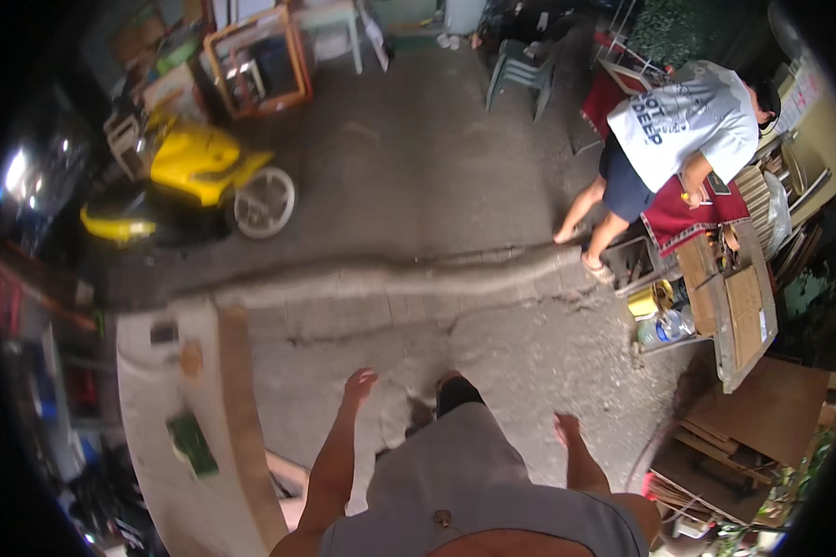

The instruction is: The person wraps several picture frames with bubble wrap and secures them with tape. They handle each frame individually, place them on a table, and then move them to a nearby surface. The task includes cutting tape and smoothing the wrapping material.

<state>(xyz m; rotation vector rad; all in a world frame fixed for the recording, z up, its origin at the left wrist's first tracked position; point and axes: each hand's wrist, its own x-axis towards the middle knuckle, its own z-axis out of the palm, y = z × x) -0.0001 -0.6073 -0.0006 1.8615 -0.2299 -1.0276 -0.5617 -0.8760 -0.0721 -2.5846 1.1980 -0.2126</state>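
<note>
My left hand (360, 382) hangs in the air ahead of my body, over the concrete floor, with its fingers loosely apart and nothing in it. To its left stands a pale table or counter (149, 408) with a wood-coloured edge, and the hand is not touching it. On that top lie a green rectangular thing (191, 445), a small dark piece (163, 332) and a round brownish spot (191, 360). My right hand (567, 428) hangs low at my other side, loosely open and empty, over the rough concrete. Some blur softens the fingers of both hands.
A low raised ridge (409, 277) crosses the floor ahead. Beyond it on the left stands a yellow scooter (204, 165); a green plastic chair (522, 78) stands far back. Right, a person (683, 121) leans over a red-covered table (692, 215). Cardboard (762, 408) is stacked nearer.
</note>
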